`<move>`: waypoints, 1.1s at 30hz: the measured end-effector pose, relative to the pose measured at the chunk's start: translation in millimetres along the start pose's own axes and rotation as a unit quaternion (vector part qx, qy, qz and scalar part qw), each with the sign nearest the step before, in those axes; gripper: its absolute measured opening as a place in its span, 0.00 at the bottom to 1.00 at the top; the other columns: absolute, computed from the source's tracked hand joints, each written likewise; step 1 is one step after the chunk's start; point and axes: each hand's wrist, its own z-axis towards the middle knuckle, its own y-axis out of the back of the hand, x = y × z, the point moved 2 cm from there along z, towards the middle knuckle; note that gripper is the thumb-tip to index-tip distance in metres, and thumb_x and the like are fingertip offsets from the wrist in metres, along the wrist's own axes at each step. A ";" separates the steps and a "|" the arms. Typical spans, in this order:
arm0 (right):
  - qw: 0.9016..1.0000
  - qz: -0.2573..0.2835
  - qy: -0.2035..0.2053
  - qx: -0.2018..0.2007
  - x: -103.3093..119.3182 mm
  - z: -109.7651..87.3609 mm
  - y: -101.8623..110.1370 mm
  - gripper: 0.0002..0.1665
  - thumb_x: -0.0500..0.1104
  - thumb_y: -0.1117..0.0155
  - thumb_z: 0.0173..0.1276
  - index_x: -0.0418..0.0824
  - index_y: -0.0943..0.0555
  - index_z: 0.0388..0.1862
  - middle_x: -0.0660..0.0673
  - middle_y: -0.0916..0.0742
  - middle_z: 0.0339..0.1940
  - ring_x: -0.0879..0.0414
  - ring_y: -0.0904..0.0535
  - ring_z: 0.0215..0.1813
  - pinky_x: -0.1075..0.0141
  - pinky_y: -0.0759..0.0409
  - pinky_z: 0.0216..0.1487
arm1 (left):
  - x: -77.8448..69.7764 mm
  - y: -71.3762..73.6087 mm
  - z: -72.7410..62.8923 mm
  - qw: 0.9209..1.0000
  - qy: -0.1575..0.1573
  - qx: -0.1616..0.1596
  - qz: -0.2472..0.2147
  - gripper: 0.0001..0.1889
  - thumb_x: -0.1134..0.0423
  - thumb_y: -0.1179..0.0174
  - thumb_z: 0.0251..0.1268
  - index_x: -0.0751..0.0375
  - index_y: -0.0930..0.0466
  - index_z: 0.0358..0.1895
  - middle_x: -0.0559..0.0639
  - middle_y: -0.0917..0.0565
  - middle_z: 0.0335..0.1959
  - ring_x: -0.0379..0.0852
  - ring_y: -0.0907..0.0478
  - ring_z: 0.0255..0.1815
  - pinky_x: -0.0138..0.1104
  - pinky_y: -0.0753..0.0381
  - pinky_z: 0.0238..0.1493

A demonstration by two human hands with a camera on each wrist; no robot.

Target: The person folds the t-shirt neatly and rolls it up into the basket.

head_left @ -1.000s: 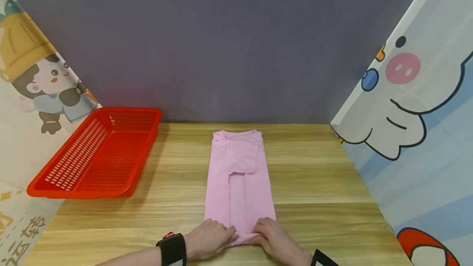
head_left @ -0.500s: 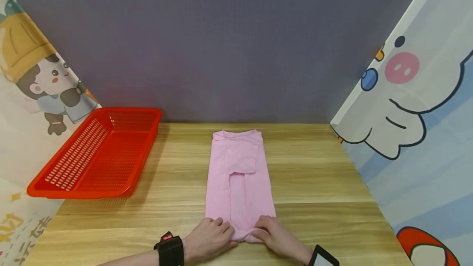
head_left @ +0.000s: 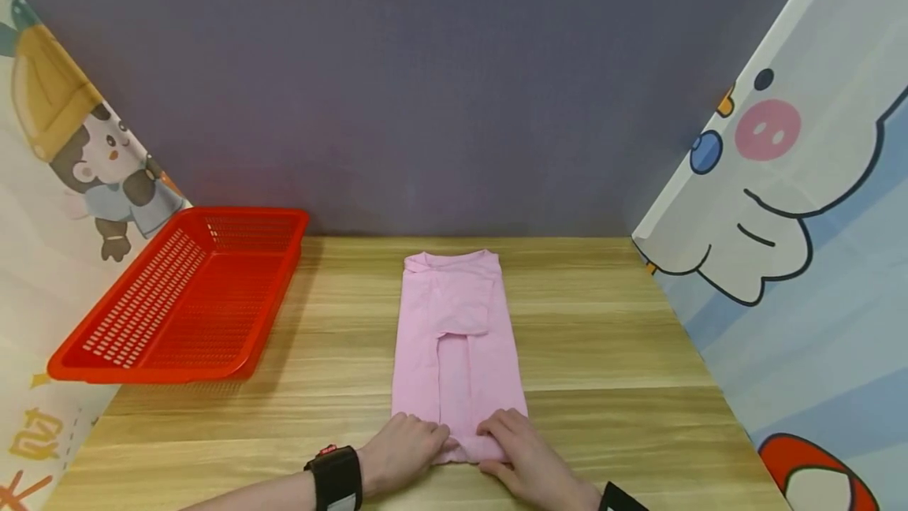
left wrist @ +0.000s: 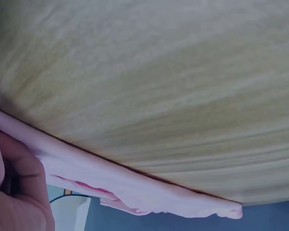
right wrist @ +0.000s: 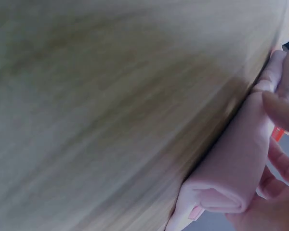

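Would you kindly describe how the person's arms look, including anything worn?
The left forearm is bare, with a wide black wrist strap and small red tag. The right wrist has a black band, partly out of frame. The left grip and right grip are ungloved.

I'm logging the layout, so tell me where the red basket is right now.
In the head view, the red basket stands at the left edge of the wooden table, left of the pink garment and beside the cartoon-printed panel.
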 end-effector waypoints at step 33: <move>0.967 0.202 -0.101 0.120 -28.5 29.2 3.9 0.09 0.43 0.37 0.73 0.42 0.13 0.35 0.53 0.12 0.31 0.73 0.25 0.33 0.74 0.23 0.36 | 7.6 3.0 -6.5 0.997 0.045 0.017 0.062 0.23 0.41 0.55 0.79 0.49 0.27 0.26 0.39 0.27 0.15 0.36 0.35 0.12 0.30 0.44 0.13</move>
